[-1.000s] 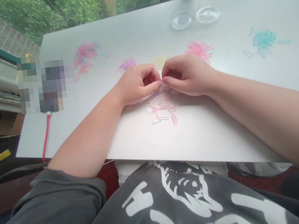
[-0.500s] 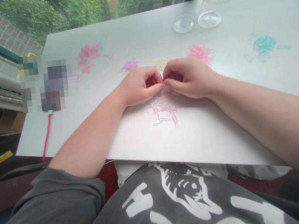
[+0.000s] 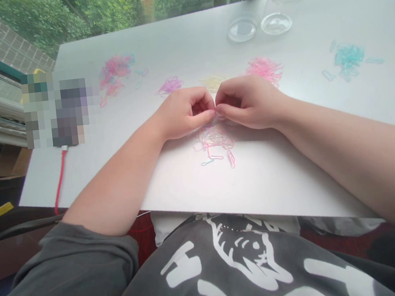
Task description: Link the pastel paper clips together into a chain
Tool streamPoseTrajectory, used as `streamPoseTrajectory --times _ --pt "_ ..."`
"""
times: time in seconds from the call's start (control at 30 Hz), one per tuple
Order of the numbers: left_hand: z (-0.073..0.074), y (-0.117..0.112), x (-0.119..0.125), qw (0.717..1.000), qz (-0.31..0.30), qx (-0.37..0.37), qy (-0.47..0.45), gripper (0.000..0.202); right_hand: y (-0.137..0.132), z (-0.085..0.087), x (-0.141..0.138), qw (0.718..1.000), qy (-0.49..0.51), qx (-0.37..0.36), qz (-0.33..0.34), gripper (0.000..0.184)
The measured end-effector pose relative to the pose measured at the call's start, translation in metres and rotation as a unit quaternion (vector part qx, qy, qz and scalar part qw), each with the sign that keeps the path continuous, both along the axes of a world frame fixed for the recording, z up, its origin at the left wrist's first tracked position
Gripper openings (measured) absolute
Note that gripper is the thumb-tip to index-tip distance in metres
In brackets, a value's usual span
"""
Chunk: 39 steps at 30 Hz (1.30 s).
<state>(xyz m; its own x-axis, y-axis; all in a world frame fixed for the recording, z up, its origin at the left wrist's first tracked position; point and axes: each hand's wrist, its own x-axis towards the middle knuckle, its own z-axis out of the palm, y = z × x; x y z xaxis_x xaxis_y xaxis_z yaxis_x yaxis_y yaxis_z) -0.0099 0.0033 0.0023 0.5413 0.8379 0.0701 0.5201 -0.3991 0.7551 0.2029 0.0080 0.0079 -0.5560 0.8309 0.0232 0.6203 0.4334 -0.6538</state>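
Observation:
My left hand (image 3: 188, 112) and my right hand (image 3: 247, 101) meet fingertip to fingertip, both closed in a pinch. Whatever sits between the fingers is too small to make out. Just below them lies a mixed pile of pastel paper clips (image 3: 215, 137), with a few pink and blue ones loose at its near side. Beyond the hands, a purple pile of paper clips (image 3: 170, 85), a pale yellow pile (image 3: 213, 83) and a pink pile (image 3: 263, 69) lie in a row. The right hand partly covers the yellow and pink piles.
A teal pile of paper clips (image 3: 349, 60) lies far right, a pink and multicoloured pile (image 3: 116, 74) far left. Clear round lid (image 3: 242, 30) and clear jar (image 3: 278, 22) are at the back. A blurred-out dark object (image 3: 68, 112) with a red cable (image 3: 60, 181) is at left.
The view has shifted very slightly. Both hands hold the same pinch in the same spot, and the piles have not visibly changed.

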Motion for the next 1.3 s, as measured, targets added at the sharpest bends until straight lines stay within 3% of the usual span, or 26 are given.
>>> streamPoseTrajectory --times 1.3 --pt "-0.0028 0.0019 -0.0011 1.000 0.014 -0.015 0.009 0.016 0.0018 0.0018 -0.0010 1.000 -0.013 0.021 0.006 0.012"
